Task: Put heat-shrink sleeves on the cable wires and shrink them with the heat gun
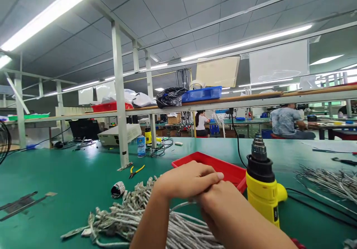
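My left hand (186,178) is bent at the wrist and lies across the top of my right hand (216,199), touching it. The left fingers are pressed together over the right knuckles. My right hand looks curled, its fingertips hidden underneath; whatever either hand holds cannot be made out. Below them a large bundle of grey cables (184,228) with connector ends spreads over the green table (75,174). One pale cable passes just under the hands. Behind them sits a red tray (230,171), partly covered by the hands. To the right a yellow heat gun (260,193) stands nozzle up.
Yellow-handled pliers (136,171) and a small labelled roll (118,189) lie left of the cables. A blue can (141,146) stands near the metal post (119,93). More thin cables (331,182) lie at right. Overhead runs a shelf (237,102). Two people sit farther back.
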### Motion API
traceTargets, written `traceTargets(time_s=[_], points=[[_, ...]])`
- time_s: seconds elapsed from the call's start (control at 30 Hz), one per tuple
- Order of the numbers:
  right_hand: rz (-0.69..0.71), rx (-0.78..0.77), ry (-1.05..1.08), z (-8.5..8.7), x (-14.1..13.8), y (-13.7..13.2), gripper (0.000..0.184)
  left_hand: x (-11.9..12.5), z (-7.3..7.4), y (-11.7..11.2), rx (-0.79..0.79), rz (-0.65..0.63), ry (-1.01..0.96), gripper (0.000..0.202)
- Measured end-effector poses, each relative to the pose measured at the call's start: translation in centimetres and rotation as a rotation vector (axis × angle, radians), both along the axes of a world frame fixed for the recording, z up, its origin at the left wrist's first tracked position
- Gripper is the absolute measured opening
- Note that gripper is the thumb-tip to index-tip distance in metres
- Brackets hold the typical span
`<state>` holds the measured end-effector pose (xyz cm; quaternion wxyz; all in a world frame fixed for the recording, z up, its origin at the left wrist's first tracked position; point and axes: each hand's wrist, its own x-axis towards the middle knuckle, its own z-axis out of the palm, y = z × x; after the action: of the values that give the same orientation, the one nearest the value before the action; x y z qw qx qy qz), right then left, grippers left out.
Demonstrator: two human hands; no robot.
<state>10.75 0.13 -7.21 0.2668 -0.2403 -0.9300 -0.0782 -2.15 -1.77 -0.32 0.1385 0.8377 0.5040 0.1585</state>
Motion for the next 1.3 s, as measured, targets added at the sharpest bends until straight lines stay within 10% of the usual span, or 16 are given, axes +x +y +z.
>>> traceTargets(time_s=[0.2,0.5,0.77,0.97,1.3], points=[[-0.049,-0.031,-0.112,1.1,-0.3,-1.6,0.030,-0.9,0.1,0.6,-0.089,-0.104,-0.223,0.037],[0.539,-0.188,0.329,0.2,-0.4,1.3,0.023,-3.4,-0.1,2.6,0.086,0.104,-0.705,0.024],[-0.372,-0.447,0.216,-4.4,-1.0,9.2,0.041,-3.8,-0.1,3.9,0.352,0.239,-1.101,0.035],[-0.493,-0.607,-0.184,-8.1,-0.9,11.2,0.046,-4.1,0.8,2.6,0.310,0.179,-1.184,0.017],[-0.437,-0.664,-0.311,-6.9,-0.3,10.7,0.047,-4.0,0.9,1.5,0.341,0.180,-1.134,0.018]])
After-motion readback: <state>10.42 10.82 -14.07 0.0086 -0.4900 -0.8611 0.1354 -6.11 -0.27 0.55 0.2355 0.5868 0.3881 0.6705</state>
